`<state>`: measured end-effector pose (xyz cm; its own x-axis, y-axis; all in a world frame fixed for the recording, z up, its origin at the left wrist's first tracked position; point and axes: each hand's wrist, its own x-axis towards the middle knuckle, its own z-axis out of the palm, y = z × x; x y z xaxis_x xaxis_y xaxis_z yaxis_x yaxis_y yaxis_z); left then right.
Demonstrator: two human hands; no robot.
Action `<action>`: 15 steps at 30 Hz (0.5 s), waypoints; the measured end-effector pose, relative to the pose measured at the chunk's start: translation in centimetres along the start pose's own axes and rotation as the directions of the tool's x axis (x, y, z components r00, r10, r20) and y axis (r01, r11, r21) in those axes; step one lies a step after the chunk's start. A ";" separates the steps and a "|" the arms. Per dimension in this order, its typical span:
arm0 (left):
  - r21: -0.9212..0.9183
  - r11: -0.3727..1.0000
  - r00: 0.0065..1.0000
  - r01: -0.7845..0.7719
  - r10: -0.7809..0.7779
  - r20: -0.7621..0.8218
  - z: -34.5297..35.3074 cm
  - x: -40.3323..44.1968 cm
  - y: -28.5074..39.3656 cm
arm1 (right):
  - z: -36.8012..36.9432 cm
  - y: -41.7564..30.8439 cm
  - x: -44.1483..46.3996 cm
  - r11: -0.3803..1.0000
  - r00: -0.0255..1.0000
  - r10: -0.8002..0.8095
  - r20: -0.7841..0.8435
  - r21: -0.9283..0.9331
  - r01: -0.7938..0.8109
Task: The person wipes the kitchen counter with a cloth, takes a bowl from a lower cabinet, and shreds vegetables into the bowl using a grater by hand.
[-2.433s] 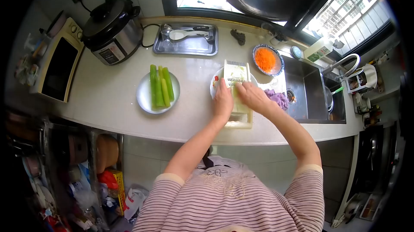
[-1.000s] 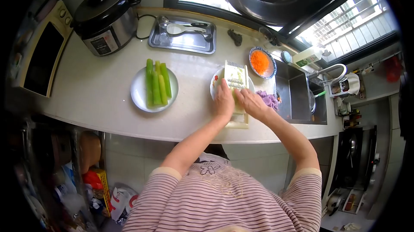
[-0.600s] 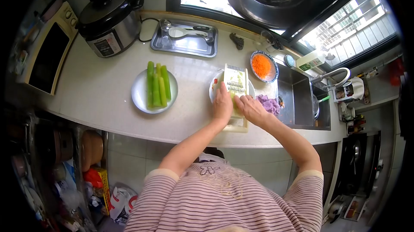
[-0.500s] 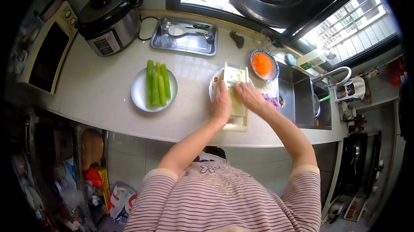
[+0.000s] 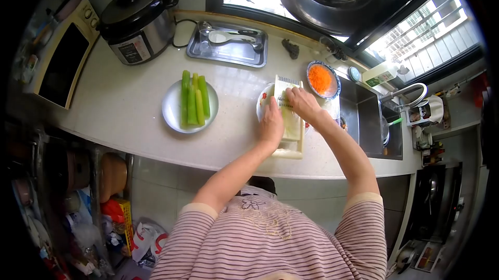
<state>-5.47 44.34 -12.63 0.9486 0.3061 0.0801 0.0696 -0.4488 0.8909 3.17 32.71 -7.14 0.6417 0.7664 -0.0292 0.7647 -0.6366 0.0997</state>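
Note:
A cream-coloured grater (image 5: 294, 129) lies lengthwise over a plate with a red pattern (image 5: 263, 93), its wet surface showing pale green bits. My left hand (image 5: 272, 125) is closed on the grater's left edge, thumb on top. My right hand (image 5: 304, 104) presses down on the upper part of the blades, fingers curled together; whatever is under them is hidden. To the left, several peeled green stems (image 5: 192, 103) lie on a white plate (image 5: 171, 116). Beyond my right hand, shredded carrot (image 5: 319, 78) fills part of a blue-rimmed bowl (image 5: 338, 88).
A metal tray (image 5: 234, 57) with spoons and a glass sits behind, next to a pressure cooker (image 5: 138, 25) and a microwave (image 5: 65, 56). At right is the sink (image 5: 361, 119) with its tap (image 5: 416, 88). The counter's front edge (image 5: 218, 168) runs close to my body.
My right hand has slid up the grater, its fingers now more curled. The left hand keeps its hold. The view has shifted slightly, and my right forearm now covers the purple item by the sink.

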 end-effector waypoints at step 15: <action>0.027 0.998 0.998 -0.055 0.056 -0.023 0.0 -0.2 -0.2 | 0.7 0.1 -0.4 0.999 0.999 -0.010 -0.043 -0.033 0.009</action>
<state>-5.67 44.37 -12.89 0.9438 0.2995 0.1395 0.0256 -0.4872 0.8729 3.01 32.31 -7.81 0.6306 0.7760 0.0126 0.7681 -0.6264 0.1326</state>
